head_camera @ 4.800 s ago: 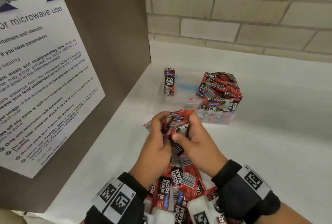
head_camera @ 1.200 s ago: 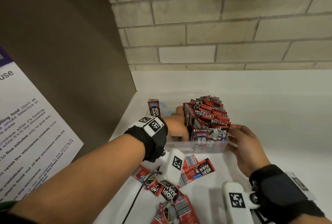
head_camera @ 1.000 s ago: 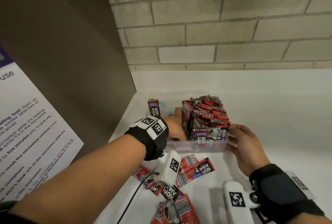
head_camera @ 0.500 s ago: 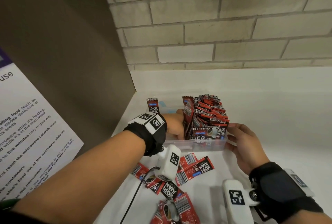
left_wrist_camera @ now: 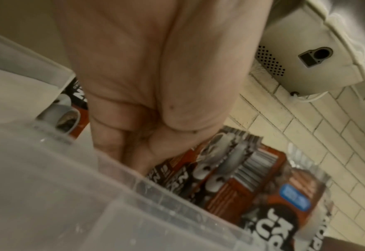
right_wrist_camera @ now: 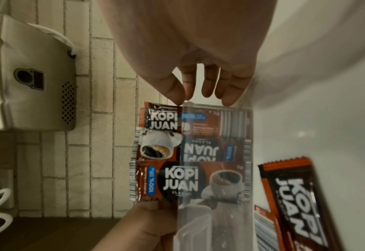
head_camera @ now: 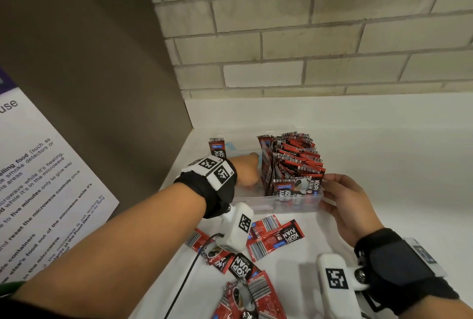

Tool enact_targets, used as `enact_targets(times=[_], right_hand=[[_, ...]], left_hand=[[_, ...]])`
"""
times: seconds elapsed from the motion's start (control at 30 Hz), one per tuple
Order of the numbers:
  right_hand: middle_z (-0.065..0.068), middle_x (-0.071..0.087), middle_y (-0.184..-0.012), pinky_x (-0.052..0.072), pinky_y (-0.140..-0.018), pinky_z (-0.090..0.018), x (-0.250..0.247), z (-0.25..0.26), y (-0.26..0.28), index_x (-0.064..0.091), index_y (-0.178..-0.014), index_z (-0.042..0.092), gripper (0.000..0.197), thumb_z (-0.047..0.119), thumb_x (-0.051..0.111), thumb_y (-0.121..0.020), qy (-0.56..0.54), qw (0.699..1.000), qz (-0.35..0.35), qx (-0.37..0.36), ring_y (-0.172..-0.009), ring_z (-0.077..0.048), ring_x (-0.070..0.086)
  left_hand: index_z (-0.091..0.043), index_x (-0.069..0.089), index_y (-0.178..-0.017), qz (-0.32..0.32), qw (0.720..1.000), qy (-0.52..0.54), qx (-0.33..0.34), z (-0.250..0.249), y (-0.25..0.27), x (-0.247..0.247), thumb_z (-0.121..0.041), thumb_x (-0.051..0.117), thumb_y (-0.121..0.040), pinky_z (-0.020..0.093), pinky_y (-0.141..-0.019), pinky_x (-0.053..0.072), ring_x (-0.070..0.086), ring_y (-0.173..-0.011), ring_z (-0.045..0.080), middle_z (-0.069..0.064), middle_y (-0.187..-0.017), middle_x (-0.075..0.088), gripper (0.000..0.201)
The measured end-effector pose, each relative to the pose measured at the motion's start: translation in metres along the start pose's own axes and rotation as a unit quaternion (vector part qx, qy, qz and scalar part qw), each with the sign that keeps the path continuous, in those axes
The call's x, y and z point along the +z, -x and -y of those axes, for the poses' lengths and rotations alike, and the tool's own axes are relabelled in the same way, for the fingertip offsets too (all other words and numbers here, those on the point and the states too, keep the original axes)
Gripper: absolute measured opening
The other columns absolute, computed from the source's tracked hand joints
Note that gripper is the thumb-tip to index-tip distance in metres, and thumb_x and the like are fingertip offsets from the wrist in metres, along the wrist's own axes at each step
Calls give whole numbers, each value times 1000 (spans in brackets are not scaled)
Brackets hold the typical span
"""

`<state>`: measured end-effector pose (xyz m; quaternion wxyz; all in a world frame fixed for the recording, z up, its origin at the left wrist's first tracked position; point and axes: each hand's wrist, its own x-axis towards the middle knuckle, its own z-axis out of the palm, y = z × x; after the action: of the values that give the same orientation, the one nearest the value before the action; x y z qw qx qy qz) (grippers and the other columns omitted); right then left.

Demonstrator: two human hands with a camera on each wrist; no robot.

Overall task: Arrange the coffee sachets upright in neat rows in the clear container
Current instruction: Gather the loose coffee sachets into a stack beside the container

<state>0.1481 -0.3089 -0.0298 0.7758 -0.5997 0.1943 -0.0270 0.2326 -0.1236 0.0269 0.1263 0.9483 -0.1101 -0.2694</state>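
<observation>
Fingertips of the right hand (head_camera: 344, 203) lie straight against the right end wall of the clear plastic container (head_camera: 258, 204), touching its rim. Red-and-black coffee sachets (head_camera: 291, 165) stand packed upright in the container's right half. The left hand (head_camera: 247, 172) reaches inside beside that block, its fingers (left_wrist_camera: 110, 135) curled against the sachets. More loose red sachets (head_camera: 271, 239) lie flat on the white counter (head_camera: 384, 152) in front.

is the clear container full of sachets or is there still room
Still room. The upright sachets fill the right part of the clear container; the left part holds one sachet.
</observation>
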Motion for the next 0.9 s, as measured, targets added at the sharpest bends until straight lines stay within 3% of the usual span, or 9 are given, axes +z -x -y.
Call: enact_targets(times=[0.2, 0.33, 0.6, 0.67, 0.73, 0.8, 0.9], right_hand=[[-14, 59, -93, 42, -64, -33, 1, 0, 1, 51, -94, 12, 15, -1, 45, -91, -5, 1000, 1, -1, -83, -26, 54], [-13, 59, -92, 42, -63, -31, 1, 1, 2, 51, -94, 12, 15, -1, 45, -92, -3, 1000, 3, 0, -82, -25, 53], [-15, 57, -96, 42, -63, -31, 0, 2, 4, 50, -90, 14, 16, -1, 45, -93, -3, 1000, -1, 3, -78, -23, 54], [-15, 57, -97, 42, -63, -31, 0, 2, 6, 50, -90, 14, 16, -1, 45, -93, 0, 1000, -1, 1, -79, -24, 54], [-14, 57, -95, 42, -62, -31, 0, 4, 7, 50, -91, 13, 15, -1, 45, -93, 4, 1000, -1, 0, -77, -23, 54], [-11, 57, -91, 41, -62, -30, 0, 6, 8, 50, -91, 14, 15, 0, 44, -93, 8, 1000, -2, -2, -74, -21, 54], [-6, 55, -89, 40, -64, -29, -1, 9, 9, 52, -92, 14, 15, 0, 45, -93, 16, 1000, -10, -4, -75, -18, 51]], left_hand=[[-1, 30, -137, -19, 998, 46, 36, -11, 3, -1, 2, 44, -93, 40, -95, 48, 52, -114, 32, 19, -132, 47, 46], [0, 33, -135, -42, 998, 7, 55, -15, 6, -4, 2, 40, -93, 30, -75, 39, 52, -107, 31, 21, -125, 50, 42], [-4, 18, -147, -78, 994, 67, 44, -8, 7, -6, 5, 46, -92, 37, -86, 48, 54, -110, 33, 20, -134, 46, 63], [-8, 17, -149, -82, 992, 84, 54, -8, 8, -7, 6, 45, -92, 34, -90, 46, 51, -117, 31, 18, -139, 42, 65], [-15, 16, -151, -85, 989, 101, 70, -8, 10, -8, 8, 45, -91, 28, -85, 42, 47, -126, 28, 15, -144, 39, 70], [-19, 16, -151, -86, 987, 106, 83, -9, 11, -9, 11, 43, -90, 27, -82, 41, 46, -128, 27, 15, -145, 38, 73], [-17, 11, -152, -87, 989, 89, 74, -6, 8, -9, 9, 44, -92, 29, -87, 41, 45, -128, 29, 15, -147, 36, 73]])
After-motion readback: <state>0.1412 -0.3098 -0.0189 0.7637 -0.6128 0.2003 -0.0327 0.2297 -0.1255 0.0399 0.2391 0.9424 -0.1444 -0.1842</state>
